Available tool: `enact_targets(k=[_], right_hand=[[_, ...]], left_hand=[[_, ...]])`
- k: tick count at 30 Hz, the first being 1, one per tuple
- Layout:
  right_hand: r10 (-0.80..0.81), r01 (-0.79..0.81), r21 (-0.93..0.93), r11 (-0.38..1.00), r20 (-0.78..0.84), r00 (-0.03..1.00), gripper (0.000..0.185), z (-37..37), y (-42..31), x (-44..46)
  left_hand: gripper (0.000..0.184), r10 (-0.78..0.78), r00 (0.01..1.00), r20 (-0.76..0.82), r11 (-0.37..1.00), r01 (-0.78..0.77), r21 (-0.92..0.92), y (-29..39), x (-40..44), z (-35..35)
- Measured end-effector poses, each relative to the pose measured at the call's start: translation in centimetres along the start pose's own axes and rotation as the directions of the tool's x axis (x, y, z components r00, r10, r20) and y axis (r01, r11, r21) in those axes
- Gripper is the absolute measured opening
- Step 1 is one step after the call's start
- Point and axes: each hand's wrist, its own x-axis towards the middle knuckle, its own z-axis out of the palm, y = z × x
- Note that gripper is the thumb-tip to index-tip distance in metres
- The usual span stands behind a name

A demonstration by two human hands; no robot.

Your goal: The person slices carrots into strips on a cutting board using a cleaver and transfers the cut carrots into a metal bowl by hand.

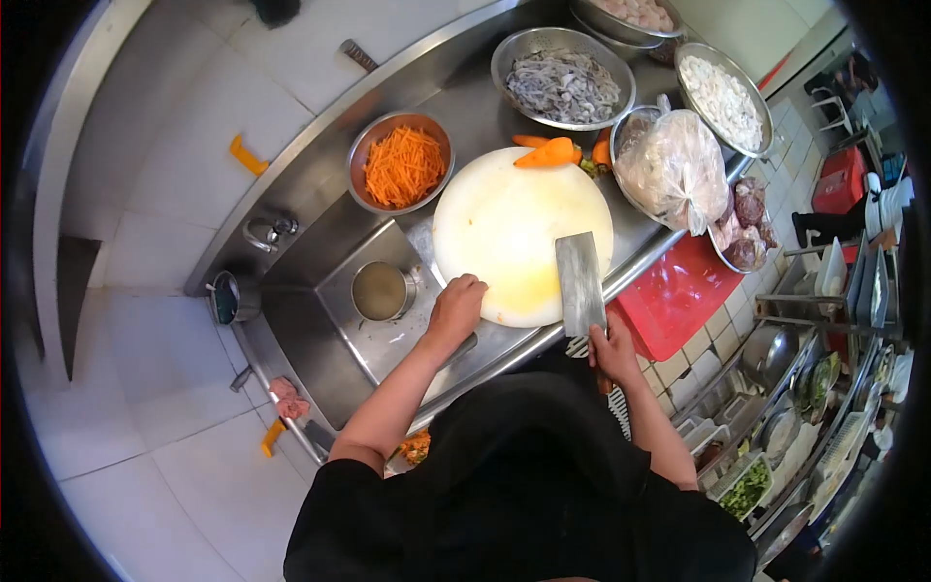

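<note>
In my right hand (pixel 613 349) is a cleaver (pixel 580 281), gripped by its handle. Its broad blade lies over the near right part of a round white cutting board (pixel 514 233). My left hand (pixel 458 308) is at the board's near left edge with its fingers curled; whatever they may hold is hidden. Whole and cut carrots (pixel 551 153) lie at the board's far edge. Left of the board stands a metal bowl of shredded carrot (pixel 405 167). Small orange scraps dot the board.
A sink basin (pixel 335 335) with a metal pot (pixel 380 291) lies to the left, below a faucet (pixel 270 233). Behind the board sits a colander of greyish strips (pixel 564 85). A tied plastic bag (pixel 674 170) and a red tray (pixel 679 291) are at right.
</note>
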Motion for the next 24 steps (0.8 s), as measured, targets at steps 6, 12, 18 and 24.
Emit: enact_targets(k=[6, 12, 18, 24], right_hand=[[-0.001, 0.0, 0.054, 0.999, 0.015, 1.0, 0.015, -0.7, 1.9, 1.0], [-0.003, -0.001, 0.076, 0.997, 0.051, 0.999, 0.017, -1.2, 2.6, 0.7], [0.013, -0.013, -0.001, 1.0, 0.05, 0.999, 0.02, -2.1, 2.6, -0.3], [0.06, -0.055, -0.065, 0.996, 0.079, 0.995, 0.03, -3.3, 3.9, -2.0]], left_hand=[[0.022, -0.032, 0.999, -0.006, 0.995, 0.033, 0.093, -1.0, 0.3, -0.2], [0.029, -0.123, 0.967, -0.223, 0.963, 0.171, 0.206, -5.5, 9.3, -8.6], [0.045, 0.096, 0.933, -0.348, 0.947, 0.023, 0.321, -0.9, 13.9, -12.1], [0.051, -0.022, 0.999, -0.048, 0.998, 0.018, -0.067, 3.0, 19.9, -4.7]])
